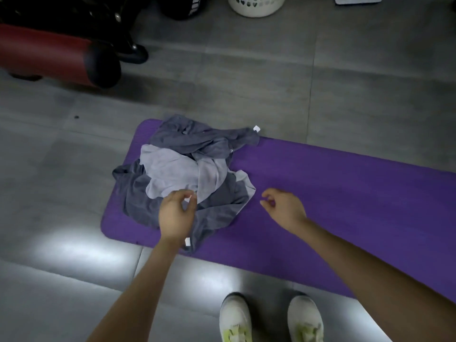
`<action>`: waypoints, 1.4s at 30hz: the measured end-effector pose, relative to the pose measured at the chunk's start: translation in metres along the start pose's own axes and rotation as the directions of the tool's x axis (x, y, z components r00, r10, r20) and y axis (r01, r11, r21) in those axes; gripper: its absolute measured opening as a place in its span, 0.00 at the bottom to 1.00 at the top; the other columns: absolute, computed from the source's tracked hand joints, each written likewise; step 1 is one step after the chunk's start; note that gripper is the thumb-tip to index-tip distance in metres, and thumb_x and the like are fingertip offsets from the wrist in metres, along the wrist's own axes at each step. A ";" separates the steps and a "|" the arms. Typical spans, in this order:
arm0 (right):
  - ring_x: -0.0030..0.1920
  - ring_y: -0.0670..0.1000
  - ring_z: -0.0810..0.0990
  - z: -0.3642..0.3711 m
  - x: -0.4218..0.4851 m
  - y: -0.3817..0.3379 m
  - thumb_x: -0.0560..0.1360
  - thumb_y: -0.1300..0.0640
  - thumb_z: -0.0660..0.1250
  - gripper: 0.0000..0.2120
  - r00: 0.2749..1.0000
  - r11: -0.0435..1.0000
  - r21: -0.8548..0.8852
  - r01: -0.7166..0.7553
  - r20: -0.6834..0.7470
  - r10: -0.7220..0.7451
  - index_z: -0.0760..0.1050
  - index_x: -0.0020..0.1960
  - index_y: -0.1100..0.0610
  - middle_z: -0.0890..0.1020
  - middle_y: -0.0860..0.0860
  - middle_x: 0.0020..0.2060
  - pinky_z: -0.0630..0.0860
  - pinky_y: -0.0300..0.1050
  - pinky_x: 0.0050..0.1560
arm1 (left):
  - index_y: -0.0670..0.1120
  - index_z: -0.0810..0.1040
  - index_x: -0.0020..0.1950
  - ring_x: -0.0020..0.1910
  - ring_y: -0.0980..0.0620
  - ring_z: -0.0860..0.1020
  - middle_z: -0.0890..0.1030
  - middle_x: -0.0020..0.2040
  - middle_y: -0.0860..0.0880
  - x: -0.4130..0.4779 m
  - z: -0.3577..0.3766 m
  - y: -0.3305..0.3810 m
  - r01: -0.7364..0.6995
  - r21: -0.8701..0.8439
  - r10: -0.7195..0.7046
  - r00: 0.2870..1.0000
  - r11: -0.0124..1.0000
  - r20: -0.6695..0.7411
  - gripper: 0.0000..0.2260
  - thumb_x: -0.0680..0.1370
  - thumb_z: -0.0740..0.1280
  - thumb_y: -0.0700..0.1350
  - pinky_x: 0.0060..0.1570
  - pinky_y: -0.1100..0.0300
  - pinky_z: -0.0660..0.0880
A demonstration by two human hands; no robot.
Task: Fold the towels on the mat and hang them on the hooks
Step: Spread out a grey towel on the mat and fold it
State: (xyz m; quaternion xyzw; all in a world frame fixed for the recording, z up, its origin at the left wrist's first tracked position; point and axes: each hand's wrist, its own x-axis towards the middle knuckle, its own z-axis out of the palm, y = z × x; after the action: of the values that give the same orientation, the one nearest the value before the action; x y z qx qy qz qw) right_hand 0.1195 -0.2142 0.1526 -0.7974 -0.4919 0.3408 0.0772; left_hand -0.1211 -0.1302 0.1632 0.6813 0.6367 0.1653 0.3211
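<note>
1. On my feed the left hand (176,213) hangs over the near side of the towel pile. Its fingers are curled, with thumb and forefinger close about a small white tag (190,200); I cannot tell whether they actually pinch it
2. The right hand (283,208) hovers above bare mat just right of the pile, fingers loosely curled, holding nothing and clear of the cloth
3. The light grey towel (172,171) lies crumpled on top of the pile, its near corner right at the left hand's fingertips
4. A dark grey towel (138,193) spreads under it and beneath the left hand, spilling to the mat's near edge; a second dark towel (197,137) is bunched on the far side
5. The whole pile sits on the left end of the purple mat (345,188), unfolded
6. I see grey floor tiles (246,82) around the mat, white shoes (235,317) at its near edge, and a white basket (256,6) well beyond
</note>
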 end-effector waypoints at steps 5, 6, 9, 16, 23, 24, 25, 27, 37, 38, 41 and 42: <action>0.53 0.52 0.79 0.064 0.108 0.028 0.77 0.52 0.64 0.14 0.996 0.986 0.168 0.017 -0.087 -0.003 0.75 0.60 0.56 0.81 0.52 0.53 0.71 0.41 0.48 | 0.42 0.81 0.47 0.47 0.45 0.77 0.82 0.47 0.44 0.100 0.097 -0.043 -0.207 0.046 0.210 0.974 0.977 -0.080 0.12 0.75 0.64 0.49 0.50 0.54 0.73; 0.53 0.52 0.79 0.076 0.128 0.033 0.77 0.53 0.64 0.14 0.995 0.976 0.217 0.016 -0.104 0.007 0.75 0.60 0.56 0.81 0.53 0.54 0.70 0.40 0.48 | 0.42 0.81 0.47 0.46 0.43 0.78 0.82 0.46 0.43 0.120 0.117 -0.052 -0.239 0.086 0.246 0.966 0.967 -0.080 0.13 0.74 0.64 0.49 0.49 0.54 0.72; 0.53 0.51 0.77 0.114 0.182 0.055 0.77 0.54 0.65 0.14 0.988 0.954 0.295 0.054 -0.157 -0.007 0.74 0.61 0.57 0.80 0.53 0.53 0.64 0.33 0.42 | 0.42 0.82 0.48 0.47 0.39 0.77 0.81 0.47 0.41 0.178 0.175 -0.077 -0.304 0.249 0.328 0.943 0.920 -0.058 0.14 0.73 0.65 0.51 0.50 0.52 0.71; 0.51 0.51 0.78 0.157 0.251 0.105 0.75 0.49 0.67 0.16 0.972 0.936 0.345 0.071 -0.234 0.012 0.74 0.60 0.55 0.79 0.51 0.49 0.72 0.43 0.51 | 0.46 0.66 0.71 0.70 0.41 0.64 0.67 0.71 0.43 0.295 0.222 -0.096 -0.211 0.522 0.280 0.958 0.826 -0.056 0.24 0.79 0.58 0.57 0.64 0.46 0.61; 0.42 0.48 0.75 0.170 0.240 0.094 0.74 0.51 0.69 0.16 0.967 0.602 0.798 -0.035 -0.124 0.221 0.70 0.59 0.54 0.76 0.54 0.51 0.75 0.41 0.38 | 0.54 0.49 0.77 0.74 0.44 0.56 0.61 0.75 0.47 0.324 0.229 -0.113 -0.210 0.497 0.099 0.966 0.842 0.240 0.26 0.81 0.50 0.59 0.71 0.39 0.45; 0.41 0.48 0.75 0.169 0.240 0.091 0.74 0.52 0.69 0.17 0.964 0.600 0.800 -0.027 -0.138 0.228 0.70 0.59 0.55 0.76 0.54 0.51 0.75 0.41 0.39 | 0.54 0.50 0.76 0.72 0.43 0.60 0.64 0.73 0.45 0.326 0.231 -0.116 -0.205 0.509 0.089 0.966 0.836 0.242 0.26 0.80 0.51 0.59 0.70 0.39 0.46; 0.40 0.48 0.75 0.170 0.240 0.088 0.74 0.52 0.69 0.16 0.961 0.602 0.798 -0.020 -0.150 0.230 0.70 0.59 0.55 0.77 0.54 0.50 0.76 0.42 0.40 | 0.54 0.54 0.76 0.70 0.42 0.64 0.68 0.71 0.44 0.327 0.234 -0.120 -0.203 0.519 0.105 0.972 0.830 0.212 0.25 0.80 0.53 0.59 0.69 0.40 0.49; 0.40 0.48 0.75 0.173 0.237 0.084 0.74 0.52 0.69 0.15 0.965 0.631 0.776 -0.006 -0.160 0.206 0.70 0.57 0.54 0.76 0.53 0.47 0.75 0.45 0.45 | 0.52 0.65 0.72 0.63 0.41 0.71 0.76 0.62 0.42 0.325 0.236 -0.122 -0.203 0.507 0.197 0.978 0.838 0.066 0.22 0.79 0.58 0.57 0.65 0.46 0.57; 0.52 0.47 0.76 0.153 0.192 0.097 0.71 0.47 0.71 0.21 0.947 0.740 0.652 0.164 -0.313 0.066 0.70 0.61 0.45 0.78 0.47 0.49 0.75 0.44 0.52 | 0.46 0.82 0.51 0.50 0.47 0.79 0.83 0.48 0.46 0.257 0.180 -0.087 -0.529 0.117 0.534 0.846 0.840 -0.007 0.11 0.72 0.72 0.50 0.42 0.59 0.67; 0.54 0.47 0.76 0.145 0.189 0.099 0.70 0.46 0.71 0.24 0.933 0.762 0.618 0.193 -0.356 0.052 0.70 0.63 0.45 0.77 0.45 0.51 0.74 0.44 0.54 | 0.47 0.83 0.49 0.49 0.49 0.79 0.84 0.46 0.48 0.246 0.174 -0.078 -0.562 0.093 0.560 0.827 0.822 0.044 0.11 0.71 0.72 0.52 0.42 0.59 0.69; 0.62 0.43 0.71 0.119 0.175 0.100 0.70 0.46 0.71 0.30 0.896 0.782 0.537 0.315 -0.439 -0.060 0.67 0.69 0.46 0.74 0.45 0.61 0.68 0.40 0.63 | 0.53 0.83 0.43 0.43 0.64 0.78 0.81 0.39 0.63 0.199 0.163 -0.034 -0.652 -0.013 0.641 0.741 0.758 0.197 0.15 0.65 0.69 0.62 0.48 0.60 0.73; 0.64 0.41 0.69 0.110 0.169 0.099 0.70 0.46 0.71 0.31 0.889 0.778 0.520 0.352 -0.446 -0.103 0.66 0.70 0.46 0.73 0.44 0.63 0.66 0.39 0.65 | 0.54 0.82 0.42 0.42 0.67 0.77 0.80 0.37 0.66 0.180 0.163 -0.017 -0.687 -0.045 0.676 0.698 0.725 0.237 0.17 0.64 0.67 0.64 0.47 0.65 0.72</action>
State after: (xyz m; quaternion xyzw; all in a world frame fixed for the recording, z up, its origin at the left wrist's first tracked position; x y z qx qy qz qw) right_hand 0.1718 -0.1458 -0.0548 -0.7185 -0.4309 0.2965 0.4584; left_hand -0.0064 0.0079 -0.0013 0.8903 0.2999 0.1751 0.2946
